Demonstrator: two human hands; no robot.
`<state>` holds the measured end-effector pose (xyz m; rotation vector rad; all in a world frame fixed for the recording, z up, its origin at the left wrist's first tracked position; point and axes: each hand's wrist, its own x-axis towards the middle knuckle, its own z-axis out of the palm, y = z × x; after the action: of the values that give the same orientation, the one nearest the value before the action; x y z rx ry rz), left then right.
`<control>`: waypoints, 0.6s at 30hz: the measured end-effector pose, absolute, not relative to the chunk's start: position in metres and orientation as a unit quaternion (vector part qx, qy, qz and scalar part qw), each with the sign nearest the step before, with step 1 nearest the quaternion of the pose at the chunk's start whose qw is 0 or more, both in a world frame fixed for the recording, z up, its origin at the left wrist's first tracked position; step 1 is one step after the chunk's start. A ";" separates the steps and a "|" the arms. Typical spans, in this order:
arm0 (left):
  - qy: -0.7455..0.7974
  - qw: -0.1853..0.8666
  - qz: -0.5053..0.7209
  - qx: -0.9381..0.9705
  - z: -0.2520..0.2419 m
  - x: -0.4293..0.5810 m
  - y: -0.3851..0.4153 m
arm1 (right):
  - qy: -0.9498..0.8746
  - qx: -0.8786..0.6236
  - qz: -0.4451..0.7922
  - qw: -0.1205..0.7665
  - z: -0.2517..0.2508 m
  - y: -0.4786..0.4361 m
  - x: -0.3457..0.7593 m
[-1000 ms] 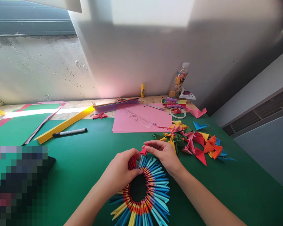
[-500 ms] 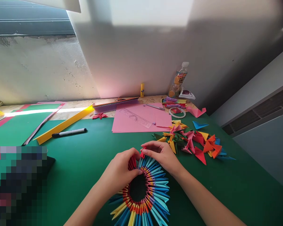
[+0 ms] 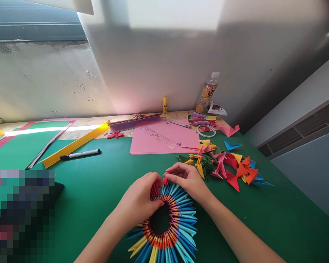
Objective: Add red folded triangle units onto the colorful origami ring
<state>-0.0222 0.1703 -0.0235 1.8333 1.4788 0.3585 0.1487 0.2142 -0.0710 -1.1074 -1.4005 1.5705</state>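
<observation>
A ring of folded paper pieces (image 3: 178, 223), blue outside and red, orange and yellow inside, lies on the green sheet (image 3: 98, 190) in front of me. My left hand (image 3: 138, 199) grips the ring's upper left edge, fingers curled round its red pieces. My right hand (image 3: 188, 179) pinches a small red folded piece (image 3: 165, 180) and holds it against the ring's top, right beside my left fingertips.
A heap of loose folded pieces (image 3: 224, 164) lies right of my hands. Pink paper with a clear ruler (image 3: 160, 138), a black marker (image 3: 80, 154), a yellow strip (image 3: 74, 146), a glue stick (image 3: 166, 105), a bottle (image 3: 207, 93) and a tape ring (image 3: 206, 130) sit farther back. A blurred patch covers the lower left.
My right hand has brought the red piece down and left, from just above the ring to its top edge. My left hand has shifted slightly on the ring.
</observation>
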 end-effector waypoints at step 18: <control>0.579 0.339 0.126 0.731 -0.025 -0.022 0.171 | -0.560 -0.436 0.612 0.348 -0.072 0.214 0.150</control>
<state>-0.0219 0.1708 -0.0249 1.9049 1.5068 0.3270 0.1505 0.2141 -0.0721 -1.1318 -1.4534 1.5871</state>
